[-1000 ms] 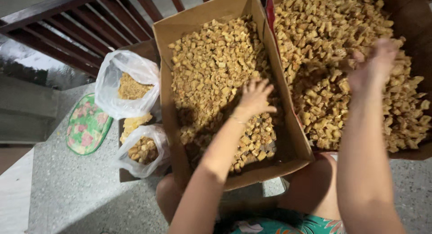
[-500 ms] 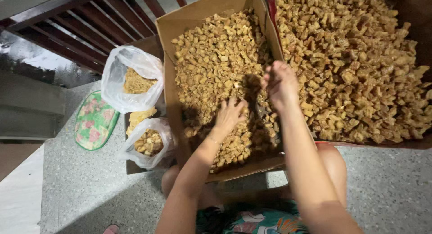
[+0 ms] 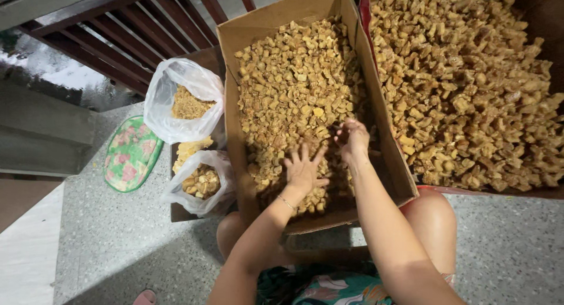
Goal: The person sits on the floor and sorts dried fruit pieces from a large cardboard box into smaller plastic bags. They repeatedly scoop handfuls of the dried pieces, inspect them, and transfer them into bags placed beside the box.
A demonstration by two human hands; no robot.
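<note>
Head view looks straight down on a long cardboard box [image 3: 376, 123] full of small tan, crumbly chunks [image 3: 294, 88], its long axis running from 12 o'clock away from the person to 6 o'clock at the knees. Both hands sit inside the near end of that box. The left hand [image 3: 304, 169] lies flat, fingers spread and released, palm on the chunks at about 6 o'clock of the pile. The right hand [image 3: 353, 139] is just beside it toward 2 o'clock, fingers curled down into the chunks; whether it grips any cannot be told. Most of the pile lies toward 12 o'clock from both hands, and the right hand is the nearer to it. A second, wider box [image 3: 546, 11] of the same chunks lies at 3 o'clock. Two clear plastic bags [image 3: 176, 105] partly filled stand at 9 o'clock, with a flowered cushion [image 3: 130, 154] on the floor [image 3: 505, 246] beyond them.
</note>
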